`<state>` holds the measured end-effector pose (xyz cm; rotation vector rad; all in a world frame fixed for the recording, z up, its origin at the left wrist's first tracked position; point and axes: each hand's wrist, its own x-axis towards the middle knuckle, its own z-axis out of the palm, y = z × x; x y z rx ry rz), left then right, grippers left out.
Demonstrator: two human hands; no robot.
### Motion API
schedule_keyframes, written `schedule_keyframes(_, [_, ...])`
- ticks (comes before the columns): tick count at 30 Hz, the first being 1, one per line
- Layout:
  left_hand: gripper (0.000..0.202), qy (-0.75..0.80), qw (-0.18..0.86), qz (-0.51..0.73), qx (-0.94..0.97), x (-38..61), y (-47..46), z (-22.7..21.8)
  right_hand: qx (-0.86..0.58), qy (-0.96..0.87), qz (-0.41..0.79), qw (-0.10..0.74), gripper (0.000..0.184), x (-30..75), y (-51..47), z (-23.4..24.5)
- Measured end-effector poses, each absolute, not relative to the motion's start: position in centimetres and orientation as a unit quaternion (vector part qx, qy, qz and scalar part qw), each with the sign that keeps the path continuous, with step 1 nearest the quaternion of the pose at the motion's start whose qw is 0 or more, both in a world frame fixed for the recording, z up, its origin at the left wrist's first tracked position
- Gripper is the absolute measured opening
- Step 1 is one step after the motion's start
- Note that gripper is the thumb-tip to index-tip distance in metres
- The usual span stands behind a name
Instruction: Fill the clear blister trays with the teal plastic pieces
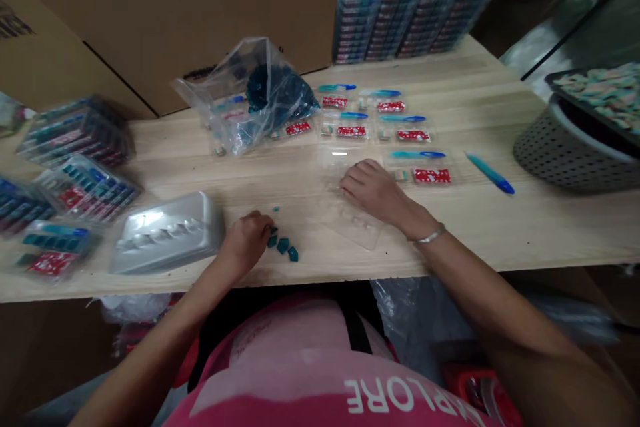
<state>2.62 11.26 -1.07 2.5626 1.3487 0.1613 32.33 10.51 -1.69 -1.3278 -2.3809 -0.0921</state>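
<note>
Finding left hand [246, 243] curled at teal pieces [283, 245], grip unclear; right hand [373, 190] lay open, flat, steadying clear blister tray [356, 227].

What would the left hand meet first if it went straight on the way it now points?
The small teal pieces ahead of the left hand; the nearest may already touch it, though depth is unclear.

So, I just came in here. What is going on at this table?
A person sits at a wooden table. Their left hand is curled over small teal pieces lying loose on the wood, and their right hand rests on a clear plastic tray. Behind the hands is a plastic bag holding more teal pieces, and red cards and blue sticks lie in rows.
</note>
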Motion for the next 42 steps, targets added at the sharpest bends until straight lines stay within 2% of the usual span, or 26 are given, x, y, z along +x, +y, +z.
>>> schedule_keyframes(3, [0.024, 0.436, 0.167, -0.003, 0.885, 2.0, 12.7, -1.0, -0.468, -0.869, -0.047, 0.156, 0.026, 31.8, 11.7, -3.2])
schedule_keyframes(8, [0.023, 0.481, 0.211, 0.015, 0.851, 2.6, 13.5, -1.2, -0.407, -0.892, 0.015, 0.195, 0.017, 30.2, 8.2, -4.0])
schedule_keyframes(10, [0.020, 0.516, 0.235, 0.066, 0.821, 3.3, 13.3, -1.2, -0.396, -0.895, 0.060, 0.199, 0.016, 29.6, 6.5, -3.6])
schedule_keyframes(13, [0.016, 0.520, 0.351, 0.206, 0.751, 5.4, 11.9, -1.0, -0.443, -0.834, 0.160, 0.287, 0.016, 28.4, 5.0, -2.7])
schedule_keyframes(16, [0.007, 0.432, 0.451, 0.325, 0.710, 8.2, 10.0, -0.7, -0.484, -0.673, 0.359, 0.429, 0.017, 26.6, 4.7, -2.1])
schedule_keyframes(18, [0.006, 0.390, 0.485, 0.364, 0.693, 9.5, 9.4, -0.7, -0.481, -0.572, 0.465, 0.475, 0.016, 25.7, 4.9, -2.2])
schedule_keyframes(20, [0.007, 0.367, 0.512, 0.355, 0.691, 10.1, 9.9, -0.8, -0.474, -0.529, 0.507, 0.488, 0.019, 25.8, 5.4, -2.5])
schedule_keyframes(22, [0.008, 0.342, 0.498, 0.317, 0.731, 10.0, 11.5, -0.9, -0.484, -0.543, 0.484, 0.486, 0.017, 26.8, 6.5, -2.8])
schedule_keyframes(25, [0.025, 0.313, 0.361, 0.258, 0.840, 9.8, 14.4, -1.5, -0.527, -0.650, 0.307, 0.452, 0.008, 29.3, 9.4, -2.8])
schedule_keyframes(27, [0.032, 0.316, 0.267, 0.196, 0.889, 9.9, 16.0, -2.1, -0.543, -0.733, 0.174, 0.370, 0.009, 30.7, 11.7, -2.8])
schedule_keyframes(29, [0.031, 0.322, 0.224, 0.131, 0.911, 10.1, 16.9, -2.8, -0.541, -0.791, 0.106, 0.267, 0.012, 31.5, 13.6, -3.0])
schedule_keyframes(32, [0.032, 0.311, 0.243, 0.105, 0.913, 9.6, 17.2, -3.5, -0.530, -0.820, 0.091, 0.197, 0.014, 31.7, 15.0, -3.7])
schedule_keyframes(37, [0.023, 0.340, 0.262, 0.186, 0.884, 5.3, 15.5, -1.9, -0.532, -0.820, 0.049, 0.204, 0.013, 31.2, 13.9, -3.9])
schedule_keyframes(40, [0.015, 0.345, 0.276, 0.148, 0.885, 2.3, 13.3, -0.8, -0.496, -0.838, 0.027, 0.224, 0.015, 29.0, 11.1, -2.8])
schedule_keyframes(42, [0.013, 0.336, 0.296, 0.125, 0.885, 1.2, 12.0, -0.9, -0.446, -0.862, 0.076, 0.228, 0.019, 26.4, 8.6, -2.3])
